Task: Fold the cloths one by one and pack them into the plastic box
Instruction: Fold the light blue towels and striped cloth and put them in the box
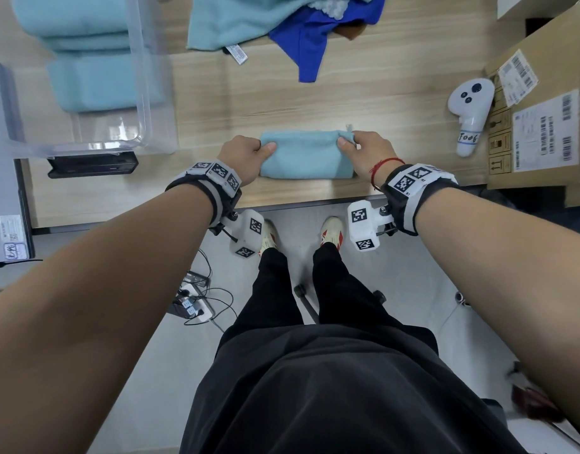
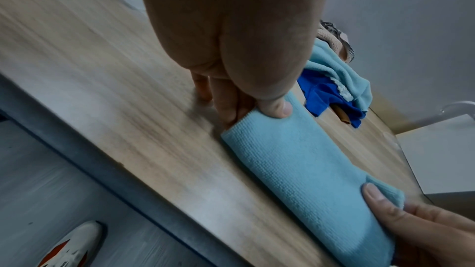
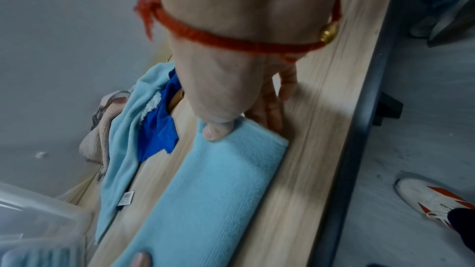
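A folded light blue cloth [image 1: 306,158] [image 2: 295,170] [image 3: 218,190] lies on the wooden table near its front edge. My left hand [image 1: 246,157] [image 2: 246,107] pinches its left end, thumb on top and fingers beneath. My right hand [image 1: 368,152] [image 3: 239,125] pinches its right end the same way. The clear plastic box [image 1: 144,93] [image 3: 38,220] stands at the far left and holds folded light blue cloths [image 1: 85,60]. A pile of unfolded cloths, light blue [image 1: 242,18] and dark blue [image 1: 314,37], lies at the back of the table.
A white controller [image 1: 468,113] lies right of the cloth, beside a cardboard box [image 1: 544,109] at the table's right end. A black flat item [image 1: 92,165] sits in front of the plastic box. A grey device [image 1: 3,158] lies at the far left.
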Demonstrator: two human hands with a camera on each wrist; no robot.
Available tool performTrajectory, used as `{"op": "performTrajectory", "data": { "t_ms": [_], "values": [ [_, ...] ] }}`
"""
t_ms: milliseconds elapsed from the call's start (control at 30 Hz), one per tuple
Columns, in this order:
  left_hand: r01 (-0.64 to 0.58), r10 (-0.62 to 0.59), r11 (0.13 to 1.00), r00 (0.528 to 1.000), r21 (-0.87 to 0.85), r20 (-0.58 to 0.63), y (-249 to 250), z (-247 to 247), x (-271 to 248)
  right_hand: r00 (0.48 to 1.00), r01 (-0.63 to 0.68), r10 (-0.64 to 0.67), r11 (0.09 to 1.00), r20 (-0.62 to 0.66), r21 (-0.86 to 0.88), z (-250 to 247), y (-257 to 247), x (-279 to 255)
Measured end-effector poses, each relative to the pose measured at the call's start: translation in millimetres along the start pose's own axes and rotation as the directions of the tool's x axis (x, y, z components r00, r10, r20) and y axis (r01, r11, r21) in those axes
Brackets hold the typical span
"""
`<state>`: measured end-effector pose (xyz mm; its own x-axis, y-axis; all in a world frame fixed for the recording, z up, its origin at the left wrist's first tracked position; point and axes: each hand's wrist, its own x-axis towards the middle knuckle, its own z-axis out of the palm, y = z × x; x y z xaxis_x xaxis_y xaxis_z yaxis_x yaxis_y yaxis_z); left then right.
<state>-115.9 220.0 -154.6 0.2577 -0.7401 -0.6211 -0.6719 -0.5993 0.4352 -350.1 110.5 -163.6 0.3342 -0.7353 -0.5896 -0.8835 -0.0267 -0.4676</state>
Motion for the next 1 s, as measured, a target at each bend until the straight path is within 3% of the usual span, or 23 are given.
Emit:
{"op": "performTrajectory", "data": {
  "t_ms": [300, 500, 567, 633, 700, 767, 833, 900, 1000],
  "values": [
    [0.060, -0.061, 0.998, 0.998, -0.030, -0.011, 6, -3, 9, 0.996, -0.091, 0.093, 0.990, 0.014, -0.106, 0, -7, 10],
    [0.121, -0.121, 0.991, 0.993, -0.051, -0.013, 9, -4, 14, 0.986, -0.163, 0.148, 0.961, -0.080, -0.224, 4, -8, 10],
    [0.120, -0.121, 0.992, 0.993, -0.041, -0.011, 10, -4, 16, 0.977, -0.127, 0.076, 0.957, -0.197, -0.261, 3, -8, 5],
    [0.118, -0.118, 0.993, 0.993, -0.032, -0.003, 10, -5, 18, 0.941, -0.008, -0.101, 0.947, -0.322, -0.322, 1, -13, 1],
    [0.122, -0.121, 0.992, 0.993, -0.026, 0.006, 11, -6, 19, 0.880, 0.157, -0.307, 0.908, -0.362, -0.387, 0, -24, -2],
    [0.117, -0.117, 0.993, 0.993, -0.008, 0.001, 11, -5, 19, 0.837, 0.338, -0.475, 0.839, -0.272, -0.426, 6, -41, -3],
    [0.107, -0.107, 0.994, 0.994, 0.022, -0.003, 11, -4, 19, 0.844, 0.439, -0.531, 0.759, -0.067, -0.481, 21, -55, -7],
    [0.109, -0.109, 0.993, 0.994, 0.037, -0.008, 10, -3, 20, 0.866, 0.465, -0.489, 0.717, 0.102, -0.520, 39, -57, -8],
    [0.114, -0.114, 0.993, 0.994, 0.031, -0.002, 10, -3, 21, 0.903, 0.418, -0.400, 0.728, 0.158, -0.544, 52, -36, -8]
  ]
}}
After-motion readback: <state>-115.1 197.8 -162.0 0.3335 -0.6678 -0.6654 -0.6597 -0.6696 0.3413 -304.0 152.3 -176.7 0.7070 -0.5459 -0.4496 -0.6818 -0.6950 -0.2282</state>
